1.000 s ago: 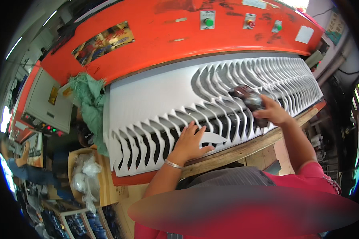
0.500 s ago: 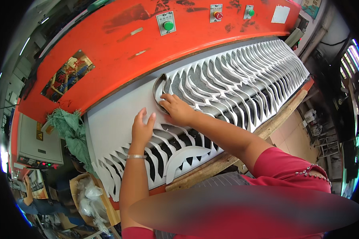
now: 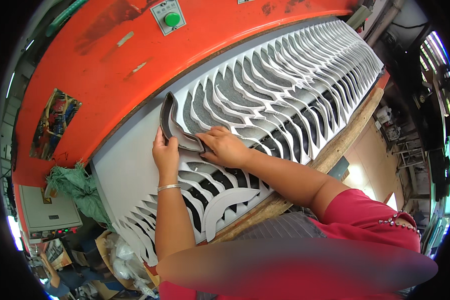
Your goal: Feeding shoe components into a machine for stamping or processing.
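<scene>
A curved steel cutting die, a dark band bent into a crescent, stands on the white sheet beside the row of cut-out openings. My left hand grips its near left side between thumb and fingers. At the die's near right end, the fingers of my right hand close round the band. Rows of narrow curved white strips run off to the far right, with grey and black showing in the gaps. A loose white crescent piece lies on the strips near the front edge.
An orange-red press beam with a green button spans the back. A worn wooden rail edges the front. Left stand a green woven sack, a grey control box and a carton holding clear plastic bags. Another person's arm shows at lower left.
My left hand has reached the cutting die and taken hold of it. My right hand has shifted to the die's near end, and the die has turned. The view has moved too.
</scene>
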Demonstrator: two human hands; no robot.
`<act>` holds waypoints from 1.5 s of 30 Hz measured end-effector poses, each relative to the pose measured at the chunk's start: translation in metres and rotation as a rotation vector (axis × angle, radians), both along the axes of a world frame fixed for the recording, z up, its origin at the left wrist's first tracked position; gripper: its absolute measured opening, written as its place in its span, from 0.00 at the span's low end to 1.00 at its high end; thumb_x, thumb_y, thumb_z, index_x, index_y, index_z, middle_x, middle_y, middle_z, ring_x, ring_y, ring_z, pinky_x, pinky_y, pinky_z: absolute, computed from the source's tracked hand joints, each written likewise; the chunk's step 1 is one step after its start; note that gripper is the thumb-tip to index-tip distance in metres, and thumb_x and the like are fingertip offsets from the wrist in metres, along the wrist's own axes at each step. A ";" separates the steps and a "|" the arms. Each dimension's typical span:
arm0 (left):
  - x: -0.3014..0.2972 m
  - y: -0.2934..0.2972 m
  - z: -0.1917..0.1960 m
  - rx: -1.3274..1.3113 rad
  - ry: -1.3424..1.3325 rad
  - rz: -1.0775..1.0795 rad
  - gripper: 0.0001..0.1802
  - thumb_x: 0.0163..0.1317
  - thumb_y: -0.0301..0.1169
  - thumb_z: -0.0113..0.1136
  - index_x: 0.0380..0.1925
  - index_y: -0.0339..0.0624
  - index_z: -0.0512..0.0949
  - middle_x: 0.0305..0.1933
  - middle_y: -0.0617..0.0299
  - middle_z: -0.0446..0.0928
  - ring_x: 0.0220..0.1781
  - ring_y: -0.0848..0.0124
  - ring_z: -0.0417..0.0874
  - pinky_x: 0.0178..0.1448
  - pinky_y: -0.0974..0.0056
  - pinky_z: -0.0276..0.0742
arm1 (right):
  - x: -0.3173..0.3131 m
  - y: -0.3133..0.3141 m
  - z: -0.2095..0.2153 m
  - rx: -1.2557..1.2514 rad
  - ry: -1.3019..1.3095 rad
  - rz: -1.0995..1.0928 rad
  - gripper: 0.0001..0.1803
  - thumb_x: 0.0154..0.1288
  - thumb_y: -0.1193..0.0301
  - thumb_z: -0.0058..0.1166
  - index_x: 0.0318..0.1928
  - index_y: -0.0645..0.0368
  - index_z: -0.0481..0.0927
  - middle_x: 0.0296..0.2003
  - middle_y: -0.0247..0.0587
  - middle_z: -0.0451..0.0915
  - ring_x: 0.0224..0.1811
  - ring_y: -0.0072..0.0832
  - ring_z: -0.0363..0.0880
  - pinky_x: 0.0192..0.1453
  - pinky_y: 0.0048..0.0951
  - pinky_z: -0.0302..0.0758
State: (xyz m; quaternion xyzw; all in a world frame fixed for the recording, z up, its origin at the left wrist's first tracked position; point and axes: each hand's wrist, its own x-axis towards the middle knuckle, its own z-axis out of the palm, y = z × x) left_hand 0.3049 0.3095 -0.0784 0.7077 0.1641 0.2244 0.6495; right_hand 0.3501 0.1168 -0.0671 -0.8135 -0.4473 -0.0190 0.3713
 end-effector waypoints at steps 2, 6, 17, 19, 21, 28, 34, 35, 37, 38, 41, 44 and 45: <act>0.001 -0.001 0.002 0.030 0.073 0.013 0.28 0.55 0.23 0.50 0.59 0.30 0.67 0.52 0.56 0.77 0.51 0.73 0.77 0.56 0.71 0.68 | 0.002 -0.002 -0.003 0.005 0.020 0.004 0.30 0.51 0.66 0.60 0.55 0.64 0.71 0.42 0.50 0.79 0.51 0.44 0.74 0.62 0.38 0.65; 0.002 -0.002 0.003 0.046 0.098 0.024 0.28 0.56 0.25 0.52 0.60 0.32 0.67 0.54 0.56 0.76 0.52 0.73 0.76 0.58 0.70 0.67 | 0.007 -0.002 -0.008 0.008 0.039 0.033 0.30 0.50 0.68 0.59 0.55 0.65 0.71 0.40 0.52 0.80 0.51 0.47 0.74 0.65 0.38 0.64; 0.006 0.002 0.003 0.209 0.178 0.025 0.31 0.55 0.28 0.54 0.62 0.41 0.67 0.53 0.54 0.76 0.54 0.64 0.70 0.64 0.63 0.61 | 0.010 0.001 -0.012 0.048 0.029 0.028 0.31 0.50 0.68 0.58 0.55 0.68 0.70 0.43 0.54 0.79 0.52 0.44 0.75 0.67 0.38 0.63; 0.005 0.003 0.003 0.224 0.191 0.015 0.31 0.55 0.29 0.54 0.62 0.42 0.67 0.52 0.56 0.77 0.54 0.65 0.70 0.64 0.63 0.61 | 0.009 0.003 -0.015 0.023 0.034 0.031 0.31 0.49 0.68 0.58 0.54 0.69 0.70 0.44 0.53 0.79 0.52 0.43 0.76 0.66 0.38 0.63; 0.005 0.004 0.003 0.155 0.203 -0.007 0.30 0.56 0.29 0.53 0.62 0.42 0.67 0.51 0.58 0.77 0.54 0.66 0.69 0.65 0.63 0.60 | 0.009 0.004 -0.015 0.050 -0.018 0.023 0.30 0.49 0.68 0.58 0.54 0.69 0.70 0.44 0.53 0.79 0.51 0.41 0.76 0.66 0.38 0.63; -0.003 0.004 0.006 0.272 0.088 -0.108 0.25 0.62 0.38 0.56 0.58 0.39 0.71 0.44 0.54 0.81 0.42 0.67 0.80 0.52 0.63 0.73 | -0.003 -0.005 0.000 -0.011 -0.023 0.004 0.35 0.49 0.66 0.61 0.58 0.68 0.66 0.48 0.54 0.77 0.54 0.44 0.74 0.66 0.39 0.64; -0.028 -0.056 0.071 0.444 0.070 0.178 0.16 0.64 0.39 0.58 0.40 0.35 0.80 0.40 0.54 0.82 0.43 0.72 0.81 0.49 0.66 0.74 | 0.058 -0.109 0.062 0.490 0.030 -0.159 0.48 0.46 0.63 0.72 0.65 0.65 0.60 0.66 0.59 0.59 0.70 0.46 0.56 0.71 0.40 0.56; -0.021 -0.072 0.088 0.458 -0.027 0.009 0.16 0.64 0.38 0.57 0.40 0.35 0.80 0.38 0.53 0.82 0.41 0.72 0.81 0.48 0.67 0.75 | 0.086 -0.126 0.079 0.609 0.158 -0.386 0.46 0.51 0.62 0.70 0.66 0.66 0.58 0.67 0.59 0.57 0.70 0.46 0.55 0.71 0.40 0.56; 0.007 -0.108 0.127 0.416 -0.050 -0.176 0.15 0.64 0.37 0.56 0.40 0.34 0.80 0.36 0.54 0.83 0.39 0.72 0.82 0.45 0.68 0.75 | 0.160 -0.179 0.120 0.758 -0.088 -0.622 0.39 0.63 0.57 0.56 0.66 0.68 0.57 0.65 0.61 0.58 0.70 0.46 0.56 0.71 0.37 0.55; 0.018 -0.126 0.145 0.447 -0.144 -0.231 0.15 0.64 0.37 0.57 0.39 0.34 0.80 0.33 0.53 0.82 0.37 0.72 0.83 0.43 0.67 0.76 | 0.196 -0.197 0.139 0.906 -0.249 -0.781 0.39 0.67 0.54 0.50 0.66 0.71 0.54 0.66 0.61 0.57 0.70 0.46 0.54 0.72 0.36 0.51; 0.044 -0.158 0.195 0.604 -0.194 -0.325 0.20 0.65 0.39 0.54 0.29 0.29 0.81 0.22 0.55 0.81 0.24 0.71 0.84 0.29 0.70 0.76 | 0.279 -0.244 0.179 1.012 -0.366 -1.102 0.47 0.68 0.44 0.39 0.68 0.75 0.45 0.70 0.65 0.43 0.75 0.48 0.37 0.75 0.38 0.39; 0.064 -0.165 0.218 0.632 0.021 -0.233 0.22 0.66 0.40 0.53 0.23 0.30 0.80 0.21 0.53 0.81 0.23 0.70 0.85 0.28 0.69 0.76 | 0.304 -0.261 0.192 0.903 -0.121 -1.147 0.49 0.67 0.42 0.37 0.68 0.75 0.42 0.70 0.67 0.38 0.75 0.48 0.32 0.75 0.39 0.36; 0.062 -0.166 0.216 0.690 0.003 -0.219 0.22 0.66 0.40 0.52 0.22 0.32 0.79 0.20 0.54 0.80 0.22 0.71 0.83 0.27 0.68 0.75 | 0.297 -0.262 0.190 0.915 -0.209 -1.117 0.49 0.67 0.42 0.37 0.68 0.75 0.42 0.70 0.67 0.38 0.75 0.48 0.32 0.75 0.39 0.36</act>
